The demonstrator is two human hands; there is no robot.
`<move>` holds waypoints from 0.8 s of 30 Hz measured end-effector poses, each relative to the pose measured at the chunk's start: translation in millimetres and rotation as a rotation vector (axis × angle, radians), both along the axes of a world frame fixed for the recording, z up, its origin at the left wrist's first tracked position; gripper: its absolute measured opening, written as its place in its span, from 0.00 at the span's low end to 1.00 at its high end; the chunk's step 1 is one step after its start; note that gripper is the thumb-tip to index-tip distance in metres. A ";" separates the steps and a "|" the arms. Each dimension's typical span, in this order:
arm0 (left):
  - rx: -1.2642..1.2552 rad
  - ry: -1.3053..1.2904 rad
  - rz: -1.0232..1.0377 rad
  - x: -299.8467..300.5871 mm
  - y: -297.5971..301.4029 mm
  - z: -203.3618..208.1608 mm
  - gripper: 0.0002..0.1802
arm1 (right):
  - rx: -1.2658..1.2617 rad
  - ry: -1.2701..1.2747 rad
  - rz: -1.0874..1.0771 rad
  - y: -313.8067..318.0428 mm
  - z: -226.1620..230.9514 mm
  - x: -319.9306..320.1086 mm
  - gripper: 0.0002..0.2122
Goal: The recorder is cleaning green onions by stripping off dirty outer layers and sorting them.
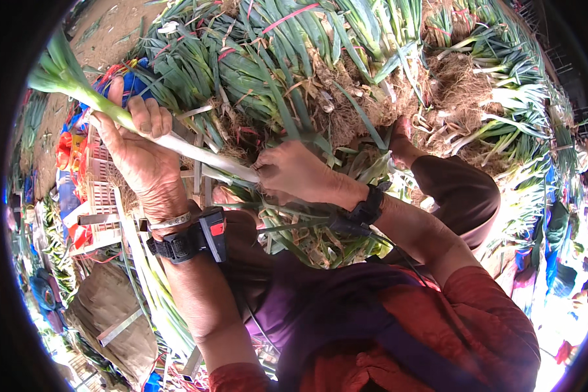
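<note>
A long leek [199, 153] slants across in front of me, its green leaves at the upper left and its white shank running down toward the middle. My left hand [144, 157] is closed round the shank just below the leaves, index finger raised. At the white lower end, my right hand [300, 171] pinches the leek with curled fingers and is slightly blurred. The root tip is hidden behind those fingers, and whether anything else is in them does not show. Beneath my hands lie loose leek leaves and peelings [300, 228].
Tied bundles of leeks [261, 85] with pink bands are heaped across the far side, their brown roots [460, 85] showing at right. A slatted pink crate [104, 183] stands left of my left wrist. Several loose leeks [153, 274] lie beside my left forearm, near a brown sheet [111, 313].
</note>
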State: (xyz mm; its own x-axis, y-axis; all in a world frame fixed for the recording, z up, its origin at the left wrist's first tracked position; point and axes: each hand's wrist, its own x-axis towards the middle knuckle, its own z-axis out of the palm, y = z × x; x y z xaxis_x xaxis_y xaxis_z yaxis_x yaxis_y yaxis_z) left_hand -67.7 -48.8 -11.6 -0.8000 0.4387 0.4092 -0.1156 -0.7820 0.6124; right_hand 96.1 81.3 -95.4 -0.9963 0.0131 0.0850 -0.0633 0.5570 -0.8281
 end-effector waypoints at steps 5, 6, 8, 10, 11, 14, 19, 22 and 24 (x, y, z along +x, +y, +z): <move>-0.071 -0.191 0.076 5.4 -1.8 -7.3 0.22 | -0.300 -0.015 -0.116 -10.9 -29.6 -0.7 0.05; -0.067 -0.240 0.085 5.4 -4.6 -6.0 0.21 | -0.626 -0.202 -0.173 -13.5 -14.4 5.9 0.04; -0.136 -0.340 0.199 5.3 2.0 -4.4 0.22 | -0.495 -0.127 -0.138 -7.2 0.7 8.9 0.04; -0.139 -0.310 0.201 15.3 10.3 11.1 0.23 | -0.522 -0.117 -0.094 -3.2 8.2 9.6 0.04; -0.167 -0.280 0.217 12.0 5.2 9.6 0.23 | -0.556 -0.192 -0.179 -10.9 13.9 9.5 0.04; -0.156 -0.257 0.181 11.3 2.8 6.0 0.25 | -0.647 -0.272 -0.158 -9.6 8.9 12.3 0.05; -0.118 -0.198 0.126 15.5 15.8 1.5 0.27 | -0.859 -0.395 -0.202 -3.2 -8.6 25.9 0.06; -0.147 -0.177 0.129 17.3 21.7 0.4 0.29 | -0.974 -0.344 -0.294 -12.0 11.4 33.7 0.08; -0.201 -0.182 0.148 18.3 27.8 -0.5 0.30 | -0.890 -0.253 -0.219 -10.3 9.4 38.4 0.09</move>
